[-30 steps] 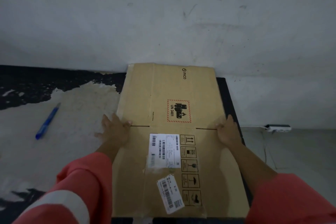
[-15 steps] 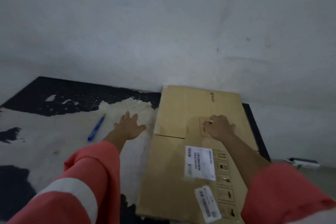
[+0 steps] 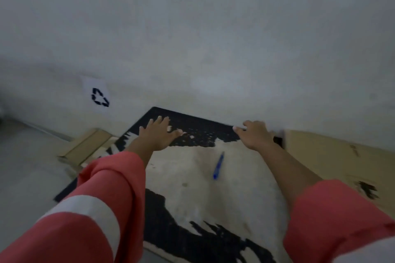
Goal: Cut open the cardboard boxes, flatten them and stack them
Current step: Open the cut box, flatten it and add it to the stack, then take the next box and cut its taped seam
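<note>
The flattened cardboard box (image 3: 333, 162) lies at the right on the worn black-and-white table top (image 3: 198, 177), against the wall. My left hand (image 3: 158, 134) reaches out over the table's far left part with fingers spread, holding nothing. My right hand (image 3: 254, 134) hovers near the wall just left of the flattened box, fingers loosely apart and empty. A blue pen-shaped cutter (image 3: 218, 165) lies on the table between my forearms. Another piece of brown cardboard (image 3: 85, 147) sits low beyond the table's left edge.
A white sheet with a black recycling symbol (image 3: 99, 97) hangs on the grey wall at the left. The grey floor (image 3: 27, 166) shows left of the table. My salmon sleeves fill the lower corners.
The view has swung left. Both hands have left the flattened box, which now sits at the right edge. My hands have moved left over the table; the cardboard beside the table came into view.
</note>
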